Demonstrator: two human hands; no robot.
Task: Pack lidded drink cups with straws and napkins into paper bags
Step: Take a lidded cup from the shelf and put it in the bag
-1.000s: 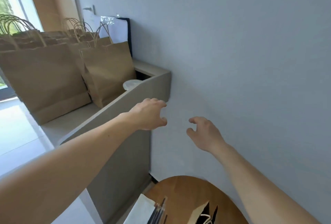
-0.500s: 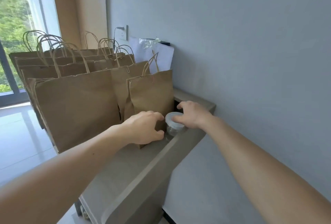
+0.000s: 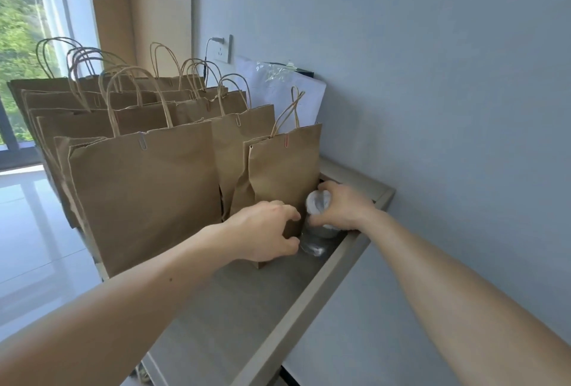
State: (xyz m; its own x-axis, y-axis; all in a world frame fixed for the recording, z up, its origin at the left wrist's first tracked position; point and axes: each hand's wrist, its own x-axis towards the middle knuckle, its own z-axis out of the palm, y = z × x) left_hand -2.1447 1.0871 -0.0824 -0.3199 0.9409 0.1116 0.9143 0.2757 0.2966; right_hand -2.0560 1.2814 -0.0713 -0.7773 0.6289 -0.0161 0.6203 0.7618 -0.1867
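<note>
Clear cup [image 3: 313, 242] half-hidden; right hand [image 3: 344, 209] fingers clasp lid [image 3: 316, 203]; left hand [image 3: 264, 231] fingers' hold unclear.

Upright paper bags [image 3: 145, 200] crowd the left and back of the counter [image 3: 247, 299]. The cup [image 3: 313, 242] sits squeezed between the nearest small bag [image 3: 284, 169] and the raised rim [image 3: 312, 293]; the bare surface in front lies open.

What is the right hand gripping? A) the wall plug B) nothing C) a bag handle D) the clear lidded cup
D: the right hand is curled over the white lid of the clear lidded cup, which stands on the shelf beside the small paper bag.
</note>
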